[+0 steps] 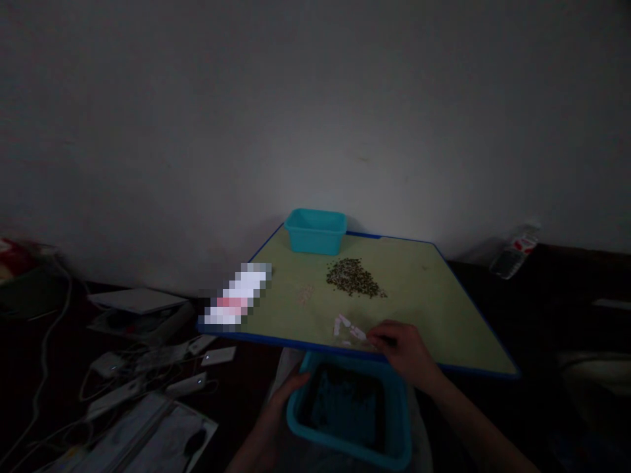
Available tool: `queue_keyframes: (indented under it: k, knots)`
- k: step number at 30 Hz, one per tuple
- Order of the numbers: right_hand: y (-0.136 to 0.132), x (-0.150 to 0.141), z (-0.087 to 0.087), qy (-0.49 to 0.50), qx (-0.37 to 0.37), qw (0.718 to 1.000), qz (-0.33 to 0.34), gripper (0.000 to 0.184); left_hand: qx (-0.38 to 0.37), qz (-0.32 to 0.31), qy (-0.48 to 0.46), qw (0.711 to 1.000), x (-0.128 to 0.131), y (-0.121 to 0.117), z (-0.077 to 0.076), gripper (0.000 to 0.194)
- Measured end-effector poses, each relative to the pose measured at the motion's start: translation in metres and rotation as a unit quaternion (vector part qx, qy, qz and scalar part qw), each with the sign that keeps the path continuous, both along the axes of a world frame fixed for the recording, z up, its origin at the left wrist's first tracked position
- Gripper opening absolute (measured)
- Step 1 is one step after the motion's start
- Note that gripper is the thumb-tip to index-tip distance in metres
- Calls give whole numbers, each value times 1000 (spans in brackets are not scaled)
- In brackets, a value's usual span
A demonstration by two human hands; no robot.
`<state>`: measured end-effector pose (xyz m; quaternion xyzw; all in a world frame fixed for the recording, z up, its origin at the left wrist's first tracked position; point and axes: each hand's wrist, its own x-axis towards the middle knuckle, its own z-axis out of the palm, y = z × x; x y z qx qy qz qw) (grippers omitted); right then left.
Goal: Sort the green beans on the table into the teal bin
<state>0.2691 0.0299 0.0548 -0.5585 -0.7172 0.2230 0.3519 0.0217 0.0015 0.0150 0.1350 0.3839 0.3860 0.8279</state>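
A turquoise plastic bin [296,427] with a dark layer of small bits inside sits on my lap under the table's front edge. My left hand [292,389] grips its left rim; most of the fingers are hidden. Over the front of the table, my right hand [401,348] is closed with its fingertips pinched together. Right by those fingertips lie several small white and pink strips [351,328]. Whether the pinch holds anything is too dark to tell. Farther back on the tabletop spreads a pile of small dark grains [352,277]. A faint patch of pale grains [305,294] is to its left.
The yellow-green table [434,302] has a blue edge. A second turquoise bin [315,242] stands at its back left, against the wall. A bright pixelated rectangle [239,295] covers the left side. Power strips and cables [187,384] litter the floor left; a plastic package [515,253] lies right.
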Motion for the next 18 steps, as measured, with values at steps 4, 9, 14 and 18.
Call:
queue_keyframes:
  k: [4, 9, 14, 18]
  knots:
    - [-1, 2, 1, 1, -1, 1000, 16, 19, 4, -5, -4, 1000, 0, 1, -1, 67]
    - [22, 34, 6, 27, 41, 997, -63, 20, -2, -7, -9, 1000, -2, 3, -4, 64]
    - [80, 78, 14, 18, 69, 981, -180, 23, -20, 2, 9, 1000, -4, 3, -3, 69]
    - [116, 81, 10, 7, 64, 981, -184, 22, -3, 6, 12, 1000, -4, 2, -2, 68]
